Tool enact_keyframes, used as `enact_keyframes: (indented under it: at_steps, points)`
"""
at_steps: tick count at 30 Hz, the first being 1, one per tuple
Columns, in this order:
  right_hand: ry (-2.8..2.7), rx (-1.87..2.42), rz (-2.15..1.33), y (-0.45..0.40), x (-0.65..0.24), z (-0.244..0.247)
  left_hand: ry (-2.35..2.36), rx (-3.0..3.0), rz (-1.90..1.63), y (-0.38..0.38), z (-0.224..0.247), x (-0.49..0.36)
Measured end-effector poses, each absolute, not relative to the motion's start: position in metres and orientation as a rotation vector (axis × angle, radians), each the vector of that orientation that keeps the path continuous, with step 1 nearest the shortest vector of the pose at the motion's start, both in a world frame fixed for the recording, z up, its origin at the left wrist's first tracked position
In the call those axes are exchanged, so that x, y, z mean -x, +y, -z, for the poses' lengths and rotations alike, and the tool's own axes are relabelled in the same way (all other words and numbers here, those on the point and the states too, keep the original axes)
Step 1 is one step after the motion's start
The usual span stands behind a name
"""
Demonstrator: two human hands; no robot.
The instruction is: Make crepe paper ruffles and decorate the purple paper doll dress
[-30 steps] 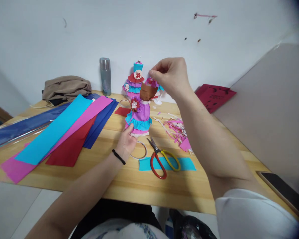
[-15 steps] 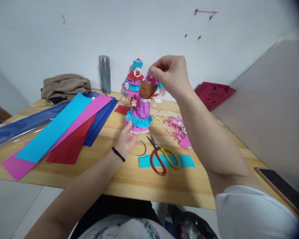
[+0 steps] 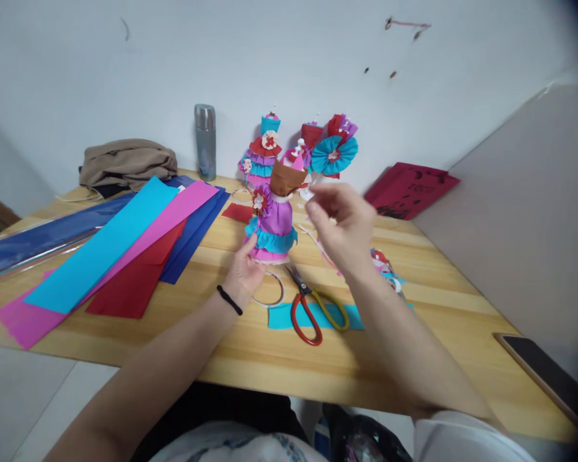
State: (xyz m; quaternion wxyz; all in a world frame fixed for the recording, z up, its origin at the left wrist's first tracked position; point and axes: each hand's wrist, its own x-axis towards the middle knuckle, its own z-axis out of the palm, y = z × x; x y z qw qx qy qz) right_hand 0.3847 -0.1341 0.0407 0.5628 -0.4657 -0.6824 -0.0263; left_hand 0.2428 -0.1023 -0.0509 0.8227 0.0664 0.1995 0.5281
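Note:
My left hand (image 3: 246, 268) is closed around the lower skirt of a small dress form (image 3: 275, 218). It wears a paper dress: brown bodice, purple skirt, turquoise ruffle, pink hem, and a red-and-purple flower at the waist. The form stands upright, slightly tilted, above the table. Just right of the bodice is my right hand (image 3: 341, 224), blurred, its fingers curled, thumb and index apart, with nothing visible between them. Scissors (image 3: 304, 292) with one red and one yellow handle lie partly on a turquoise paper strip (image 3: 280, 317). Beside them is a roll of tape (image 3: 272, 301).
Behind stand another paper-dressed form (image 3: 262, 154) and a large turquoise flower (image 3: 334, 156). Long coloured paper sheets (image 3: 110, 250) cover the left side. A flask (image 3: 205, 142), a brown cloth bag (image 3: 128, 163), paper scraps (image 3: 383, 263), crimson folders (image 3: 409, 190) and a phone (image 3: 544, 372) lie around.
My right hand has come down and right from above the bodice, its thumb and index now apart. The left hand keeps its hold, and forms behind show more.

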Motion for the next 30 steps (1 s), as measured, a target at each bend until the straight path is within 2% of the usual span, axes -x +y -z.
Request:
enact_keyframes:
  at_steps: [4,9,13,23,30]
  points:
    - [-1.568,0.960,0.218,-0.108,-0.390,-0.086,0.393,-0.170,-1.101,-0.101,0.055,-0.245]
    - [-1.775,1.159,0.255,-0.072,-0.377,-0.128,0.415,-0.117,-1.107,-0.102,0.050,-0.242]
    - [-1.816,1.404,0.212,-0.059,-0.372,-0.130,0.469,-0.108,-1.113,-0.100,0.051,-0.239]
    - [-1.834,1.519,0.325,-0.056,-0.383,-0.136,0.487,-0.054,-1.186,-0.095,0.037,-0.232]
    - [-1.737,1.608,0.200,-0.060,-0.383,-0.132,0.593,-0.008,-1.122,-0.087,0.043,-0.227]
